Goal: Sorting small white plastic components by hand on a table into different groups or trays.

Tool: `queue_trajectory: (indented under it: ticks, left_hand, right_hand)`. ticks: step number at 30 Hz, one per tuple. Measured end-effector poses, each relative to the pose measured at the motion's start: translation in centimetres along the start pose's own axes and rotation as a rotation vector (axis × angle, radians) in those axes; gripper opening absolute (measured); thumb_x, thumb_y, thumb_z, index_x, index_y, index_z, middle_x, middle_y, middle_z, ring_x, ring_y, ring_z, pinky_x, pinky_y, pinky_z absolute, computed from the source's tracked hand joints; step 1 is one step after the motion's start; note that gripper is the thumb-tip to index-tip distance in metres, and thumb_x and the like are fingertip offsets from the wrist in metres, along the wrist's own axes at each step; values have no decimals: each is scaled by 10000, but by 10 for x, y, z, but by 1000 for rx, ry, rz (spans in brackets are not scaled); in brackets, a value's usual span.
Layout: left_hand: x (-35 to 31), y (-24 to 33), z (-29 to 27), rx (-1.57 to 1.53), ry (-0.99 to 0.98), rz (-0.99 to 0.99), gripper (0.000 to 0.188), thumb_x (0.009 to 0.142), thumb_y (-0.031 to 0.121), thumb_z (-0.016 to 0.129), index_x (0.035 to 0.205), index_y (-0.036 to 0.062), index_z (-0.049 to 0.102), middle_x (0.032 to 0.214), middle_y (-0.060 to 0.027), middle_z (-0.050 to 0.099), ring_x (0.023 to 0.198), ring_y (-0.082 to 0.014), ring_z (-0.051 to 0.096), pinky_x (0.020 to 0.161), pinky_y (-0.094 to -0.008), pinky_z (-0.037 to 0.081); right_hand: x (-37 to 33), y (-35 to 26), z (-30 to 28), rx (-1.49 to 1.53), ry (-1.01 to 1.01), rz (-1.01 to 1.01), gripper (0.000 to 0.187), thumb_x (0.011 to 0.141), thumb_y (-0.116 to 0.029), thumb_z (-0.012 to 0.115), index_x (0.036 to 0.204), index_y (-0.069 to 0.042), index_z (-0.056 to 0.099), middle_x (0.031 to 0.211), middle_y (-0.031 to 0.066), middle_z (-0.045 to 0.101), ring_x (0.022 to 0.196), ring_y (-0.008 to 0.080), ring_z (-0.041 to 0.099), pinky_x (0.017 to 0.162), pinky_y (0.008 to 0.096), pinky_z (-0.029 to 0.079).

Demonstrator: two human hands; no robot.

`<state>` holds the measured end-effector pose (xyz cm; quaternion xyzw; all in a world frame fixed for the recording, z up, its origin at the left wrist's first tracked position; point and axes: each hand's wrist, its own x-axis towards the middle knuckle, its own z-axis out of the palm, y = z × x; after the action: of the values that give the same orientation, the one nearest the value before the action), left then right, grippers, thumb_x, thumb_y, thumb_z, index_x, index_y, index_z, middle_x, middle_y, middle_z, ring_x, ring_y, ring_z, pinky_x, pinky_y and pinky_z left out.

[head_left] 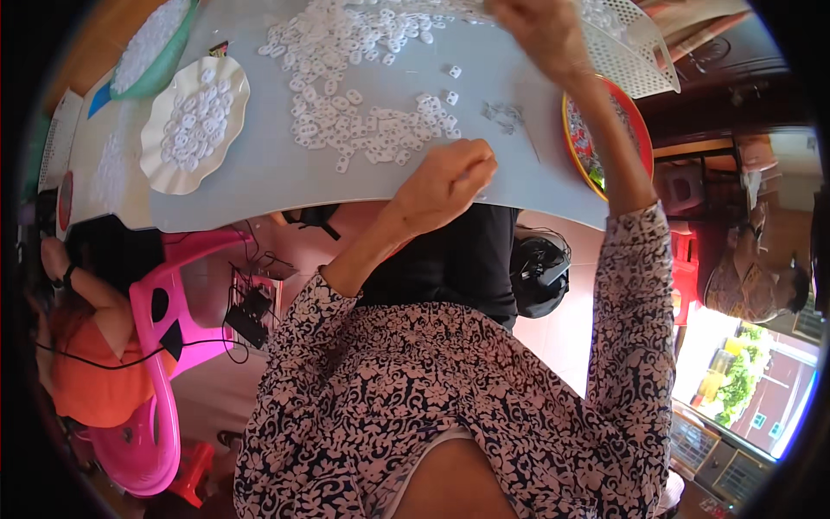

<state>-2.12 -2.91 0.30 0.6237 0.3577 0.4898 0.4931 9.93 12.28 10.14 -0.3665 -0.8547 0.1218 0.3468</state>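
Note:
My left hand (pixel 445 186) is closed, thumb pressed against curled fingers, at the near edge of the grey-blue table (pixel 251 186). Whatever it grips is hidden. Raised toward the far right, my right hand (pixel 549 39) has its fingers curled together at the picture's top edge, partly cut off; I cannot make out what they hold. Just beyond the left hand spreads a pile of small white plastic pieces with holes (pixel 372 134), with more heaped farther back. A few single pieces (pixel 452 98) lie apart, near a small cluster of thin metallic bits (pixel 504 117).
At left stand a scalloped cream plate (pixel 156 164) and a green bowl (pixel 164 73), both holding white pieces. Under my right forearm is a red round tray (pixel 644 143) with a yellow rim. Behind it sits a white perforated basket (pixel 644 65). A person (pixel 99 355) sits by a pink chair (pixel 156 432).

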Motion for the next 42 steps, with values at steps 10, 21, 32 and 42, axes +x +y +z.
queue_trajectory:
  ticks: [10, 21, 32, 42]
  left_hand:
    - [1, 5, 16, 120, -4, 157, 97, 831, 84, 514, 803, -8, 497, 680, -179, 521, 695, -349, 520, 637, -435, 421]
    - [2, 5, 29, 186, -7, 211, 105, 820, 85, 539, 801, -6, 489, 693, -181, 517, 724, -349, 523, 662, -443, 426]
    - [3, 7, 32, 168, -20, 241, 62, 794, 20, 544, 831, -4, 502, 753, -162, 543, 740, -337, 527, 667, -422, 427]
    - [5, 14, 28, 133, -33, 172, 81, 812, 55, 540, 801, -12, 496, 694, -173, 534, 712, -338, 518, 646, -417, 427]
  right_hand:
    - [-8, 1, 83, -105, -257, -295, 129, 778, -46, 610, 901, -20, 640, 767, 116, 648, 664, 243, 620, 631, 332, 499]
    - [-16, 1, 59, -2, -470, -95, 95, 760, -53, 633, 846, -13, 629, 751, 121, 645, 661, 228, 619, 629, 320, 506]
    - [-1, -11, 53, -136, -718, -15, 96, 713, -23, 599, 802, -21, 638, 729, 141, 633, 742, 292, 625, 687, 383, 495]
    - [-7, -7, 47, -25, -559, -14, 138, 709, -55, 610, 834, -42, 669, 773, 109, 661, 703, 215, 641, 651, 309, 504]
